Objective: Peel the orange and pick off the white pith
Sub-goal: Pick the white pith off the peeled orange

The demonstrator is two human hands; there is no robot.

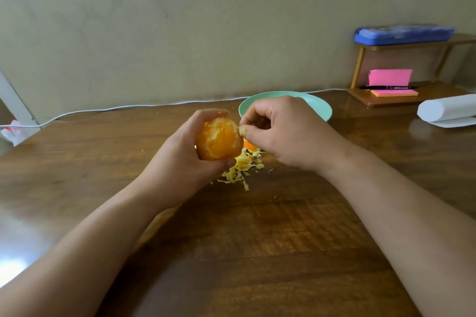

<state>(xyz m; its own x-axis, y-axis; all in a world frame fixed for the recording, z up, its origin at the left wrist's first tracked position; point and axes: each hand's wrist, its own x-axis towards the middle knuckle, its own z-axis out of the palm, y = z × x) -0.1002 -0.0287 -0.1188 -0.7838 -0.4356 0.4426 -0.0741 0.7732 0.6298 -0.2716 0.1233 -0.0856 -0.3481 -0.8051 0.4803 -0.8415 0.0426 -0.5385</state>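
While the left hand (188,159) wraps its fingers round the peeled orange (219,140), holding it just above the wooden table (257,239), the right hand (280,134) is pinched tight on a scrap of white pith (242,130) at the fruit's 3 o'clock edge. Right under both hands there's a messy pile of pith bits (240,168). A mint green plate (320,108) sits at 12 o'clock behind the right hand.

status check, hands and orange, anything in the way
Left hand shut on round peeled orange. Right hand pinching white pith at its right edge. Pith scraps piled on wooden table; nothing blocking.
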